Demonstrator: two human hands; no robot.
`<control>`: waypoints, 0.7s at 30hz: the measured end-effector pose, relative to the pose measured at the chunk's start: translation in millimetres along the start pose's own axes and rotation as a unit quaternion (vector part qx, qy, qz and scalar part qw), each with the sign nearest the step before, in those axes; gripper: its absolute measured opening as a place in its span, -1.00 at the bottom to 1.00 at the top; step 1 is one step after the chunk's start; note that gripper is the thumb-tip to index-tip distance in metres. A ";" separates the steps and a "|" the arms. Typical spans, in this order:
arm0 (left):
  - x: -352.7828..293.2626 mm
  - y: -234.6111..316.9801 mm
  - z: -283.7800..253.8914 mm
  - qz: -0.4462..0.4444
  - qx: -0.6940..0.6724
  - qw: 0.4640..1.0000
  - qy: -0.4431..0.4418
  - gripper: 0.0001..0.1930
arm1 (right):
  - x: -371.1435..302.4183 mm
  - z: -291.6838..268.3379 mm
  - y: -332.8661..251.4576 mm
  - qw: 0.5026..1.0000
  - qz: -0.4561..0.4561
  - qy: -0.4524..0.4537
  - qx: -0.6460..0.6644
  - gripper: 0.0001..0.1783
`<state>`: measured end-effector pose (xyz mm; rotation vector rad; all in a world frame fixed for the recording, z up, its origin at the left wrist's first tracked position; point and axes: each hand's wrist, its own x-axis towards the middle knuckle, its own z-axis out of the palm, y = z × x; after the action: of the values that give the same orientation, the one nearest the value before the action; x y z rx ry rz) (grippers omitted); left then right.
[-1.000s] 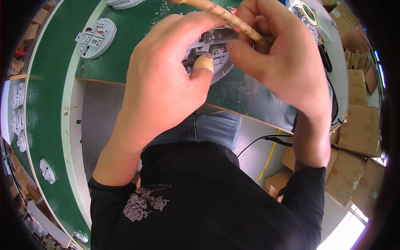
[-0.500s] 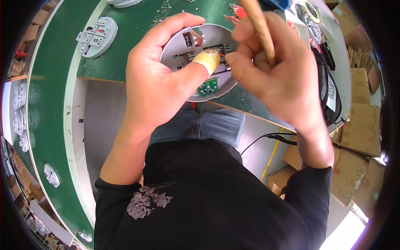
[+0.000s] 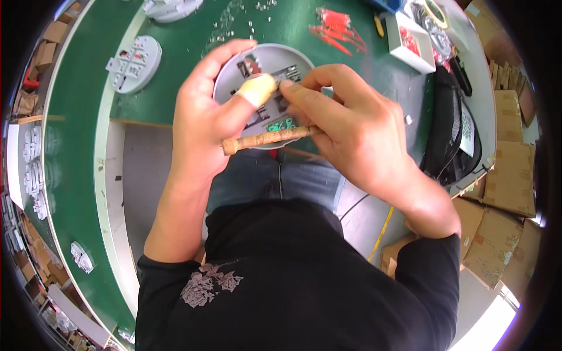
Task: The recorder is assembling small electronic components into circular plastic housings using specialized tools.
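Grey round housing [image 3: 264, 58] gripped by left hand [image 3: 202, 126], right hand [image 3: 357, 137] clasping one wooden-handled tool [image 3: 266, 139]

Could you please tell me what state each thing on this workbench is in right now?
Round grey housing: open side up, circuit board showing, held in the left hand.
Tape-wrapped tool: lying level across the housing, held by the right hand.
Second round grey housing: lying flat on the green bench, untouched.
Black bag: resting at the bench edge.

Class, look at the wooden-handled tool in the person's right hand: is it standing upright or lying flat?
Lying roughly flat: the wooden-handled tool runs sideways under the right hand, across the round grey housing.
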<state>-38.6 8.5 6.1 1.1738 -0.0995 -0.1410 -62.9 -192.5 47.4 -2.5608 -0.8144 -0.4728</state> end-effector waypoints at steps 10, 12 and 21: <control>12.4 -10.3 -3.3 0.384 0.431 0.812 -0.089 -0.68 | 90.5 -41.0 67.9 0.674 0.090 0.322 0.659 -0.41; 10.0 -23.4 10.5 0.380 0.462 0.793 -0.116 -0.69 | 115.1 -10.5 81.4 0.663 0.096 0.351 0.654 -0.44; 12.2 -29.2 2.6 0.311 0.491 0.802 -0.138 -0.77 | 152.9 59.3 84.9 0.590 0.202 0.405 0.668 -0.52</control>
<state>-28.7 -6.9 -19.9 2.0840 -0.8982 0.3813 117.9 -156.2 38.8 -0.8224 -0.0357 -0.4895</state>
